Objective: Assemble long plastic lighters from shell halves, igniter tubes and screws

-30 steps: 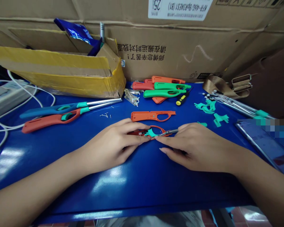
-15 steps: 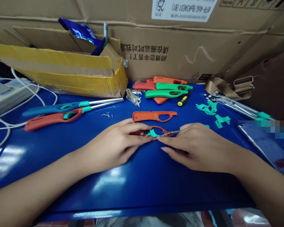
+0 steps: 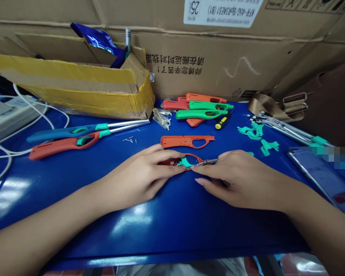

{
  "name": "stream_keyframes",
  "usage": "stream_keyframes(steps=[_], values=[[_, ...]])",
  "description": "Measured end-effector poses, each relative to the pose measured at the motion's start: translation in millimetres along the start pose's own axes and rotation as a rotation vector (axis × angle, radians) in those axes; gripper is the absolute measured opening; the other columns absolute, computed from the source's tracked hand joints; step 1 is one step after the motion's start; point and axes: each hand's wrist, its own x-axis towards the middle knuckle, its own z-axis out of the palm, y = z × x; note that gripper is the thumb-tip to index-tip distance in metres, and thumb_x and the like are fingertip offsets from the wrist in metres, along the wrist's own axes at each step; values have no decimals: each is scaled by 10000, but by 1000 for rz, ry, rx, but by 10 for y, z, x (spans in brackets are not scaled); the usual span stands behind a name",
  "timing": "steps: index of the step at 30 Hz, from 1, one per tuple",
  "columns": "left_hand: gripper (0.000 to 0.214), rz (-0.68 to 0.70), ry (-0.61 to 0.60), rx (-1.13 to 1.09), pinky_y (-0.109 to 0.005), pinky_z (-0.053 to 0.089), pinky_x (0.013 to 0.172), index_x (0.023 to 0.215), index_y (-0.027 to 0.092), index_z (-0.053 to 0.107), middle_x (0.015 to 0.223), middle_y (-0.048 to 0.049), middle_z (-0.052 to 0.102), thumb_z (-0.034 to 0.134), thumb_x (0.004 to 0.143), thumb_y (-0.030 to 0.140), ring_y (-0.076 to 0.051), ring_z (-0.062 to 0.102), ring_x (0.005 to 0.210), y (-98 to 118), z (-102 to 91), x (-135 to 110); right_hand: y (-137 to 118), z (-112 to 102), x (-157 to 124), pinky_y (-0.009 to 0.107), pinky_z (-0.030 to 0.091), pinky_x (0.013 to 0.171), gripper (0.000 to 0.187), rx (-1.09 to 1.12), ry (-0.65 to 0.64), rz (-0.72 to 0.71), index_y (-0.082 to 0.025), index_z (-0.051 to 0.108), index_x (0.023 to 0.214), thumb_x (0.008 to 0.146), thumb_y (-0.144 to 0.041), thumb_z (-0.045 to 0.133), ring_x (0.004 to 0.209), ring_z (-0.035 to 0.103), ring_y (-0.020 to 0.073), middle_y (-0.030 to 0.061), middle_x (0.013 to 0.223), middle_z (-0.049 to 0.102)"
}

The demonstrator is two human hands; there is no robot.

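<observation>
"Currently, where does the red handle shell (image 3: pixel 199 158) lie relative to the loose orange shell half (image 3: pixel 172 142)?"

"Just on the near side of that half. The long axes of both run roughly left to right."

"Which hand is nearer?"

"Both touch the red handle shell. The left hand (image 3: pixel 148 168) clamps its left part between thumb and forefinger, beside the teal trigger (image 3: pixel 186 161). The right hand (image 3: pixel 237 178) sets an index fingertip at the near edge, thumb apart. Whether its other fingers clamp the slim metallic piece (image 3: pixel 209 161) cannot be told."

"Containers?"

"One taped cardboard box (image 3: pixel 103 100), beyond and left of the loose orange shell half. A blue packet (image 3: pixel 97 40) and a pen-like item (image 3: pixel 128 40) protrude from it; the lower contents are hidden."
</observation>
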Motion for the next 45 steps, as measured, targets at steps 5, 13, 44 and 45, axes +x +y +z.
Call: stream_keyframes(steps=[5, 13, 44, 45], values=[[377, -6, -14, -1, -380, 523, 1025, 1307, 256, 692, 1417, -74, 623, 515, 999, 127, -230, 601, 1169, 10, -3, 12, 3, -14, -12, 329, 297, 609, 264, 18, 6, 6, -253, 734, 984, 1030, -355, 495, 628, 599, 157, -18, 731, 735], [413, -5, -15, -12, -387, 505, 1067, 1336, 268, 671, 1438, -69, 602, 515, 991, 103, -235, 574, 1232, 2, 2, 10, 38, 2, -17, 328, 292, 606, 279, 21, 34, -2, -256, 708, 884, 1033, -359, 495, 619, 583, 151, -32, 741, 740], [412, 26, 5, 0, -404, 464, 1139, 1326, 244, 678, 1447, -53, 600, 505, 988, 85, -228, 542, 1285, -18, 19, 6, 18, 36, 3, 338, 282, 557, 304, 63, 58, 19, -248, 692, 797, 1019, -351, 513, 547, 572, 143, -30, 623, 690], [408, 26, 8, 0, -402, 466, 1137, 1320, 245, 683, 1447, -50, 600, 506, 987, 86, -227, 543, 1284, -19, 17, 4, 13, 31, 5, 336, 282, 555, 308, 69, 56, 25, -247, 691, 792, 1020, -351, 512, 543, 572, 142, -32, 616, 687]])
